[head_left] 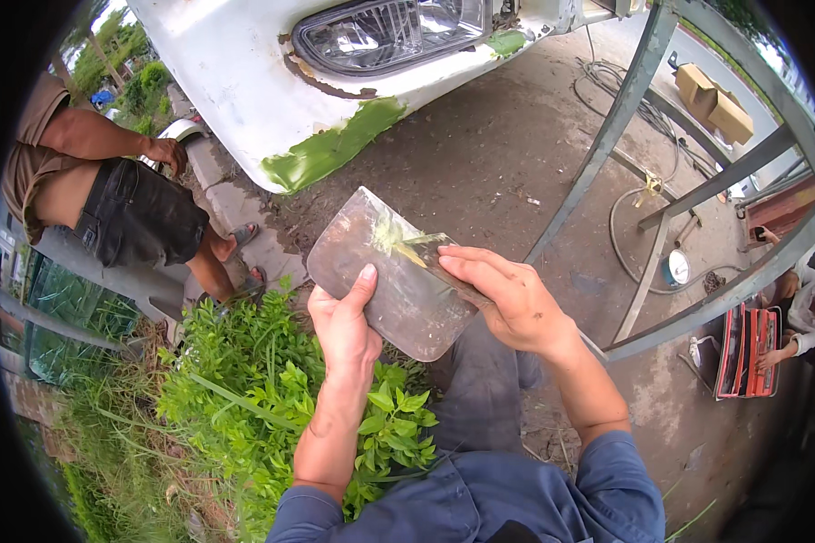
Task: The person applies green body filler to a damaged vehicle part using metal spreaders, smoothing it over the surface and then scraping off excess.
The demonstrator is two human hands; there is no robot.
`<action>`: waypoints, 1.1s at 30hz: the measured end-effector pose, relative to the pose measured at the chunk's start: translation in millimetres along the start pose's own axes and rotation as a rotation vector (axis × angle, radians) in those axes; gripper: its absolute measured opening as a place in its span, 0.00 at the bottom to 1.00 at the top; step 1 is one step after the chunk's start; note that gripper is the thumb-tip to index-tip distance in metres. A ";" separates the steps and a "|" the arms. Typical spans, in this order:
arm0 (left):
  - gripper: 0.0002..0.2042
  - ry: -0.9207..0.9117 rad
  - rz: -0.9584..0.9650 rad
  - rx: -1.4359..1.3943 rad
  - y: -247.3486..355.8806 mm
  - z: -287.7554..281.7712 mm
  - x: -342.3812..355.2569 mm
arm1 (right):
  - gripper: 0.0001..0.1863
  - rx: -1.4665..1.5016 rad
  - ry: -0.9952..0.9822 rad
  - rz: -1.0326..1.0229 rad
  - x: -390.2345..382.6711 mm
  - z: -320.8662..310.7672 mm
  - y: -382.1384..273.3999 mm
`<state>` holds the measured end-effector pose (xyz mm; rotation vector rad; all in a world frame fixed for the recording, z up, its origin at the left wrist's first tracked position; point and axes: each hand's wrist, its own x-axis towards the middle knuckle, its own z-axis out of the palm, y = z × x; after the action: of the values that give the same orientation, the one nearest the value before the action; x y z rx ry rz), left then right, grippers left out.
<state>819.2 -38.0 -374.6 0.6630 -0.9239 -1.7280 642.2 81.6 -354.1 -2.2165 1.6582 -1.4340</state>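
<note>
My left hand (346, 324) grips a grey-brown flat board with rounded corners (344, 249), thumb on its upper face and the other fingers hidden beneath. In my right hand (521, 303) is a thin dark putty spreader (466, 290), its edge against the board's right side. A dab of yellow-green putty (389, 235) lies on the board, with streaks running toward the spreader. Beyond my hands hangs the white vehicle bumper (217, 54), with smooth green filler (340, 149) along its lower corner and chipped, rusty patches below the headlight (385, 36).
Leafy bushes (254, 389) grow close on my left. Another person in dark shorts (140, 213) stands at far left. A grey metal frame (607, 163) rises on the right, near hoses, a hammer (688, 228) and a white tub (675, 268). Someone reaches toward a red toolbox (743, 357).
</note>
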 end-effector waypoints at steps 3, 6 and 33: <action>0.13 0.014 0.006 0.041 0.7 -1.6 -1.4 | 0.25 -0.061 -0.079 0.057 -10.3 -6.2 -1.7; 0.12 -0.038 0.059 0.071 9.1 -1.5 -6.7 | 0.21 -0.026 -0.133 0.103 -26.9 -8.9 -3.0; 0.20 -0.535 1.232 0.941 -9.1 -7.0 -11.9 | 0.11 1.041 0.571 0.558 7.1 20.3 -10.3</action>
<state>823.9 -26.9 -386.0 0.0484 -1.9911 -0.2712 663.5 71.0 -356.0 -0.7776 1.0100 -2.1103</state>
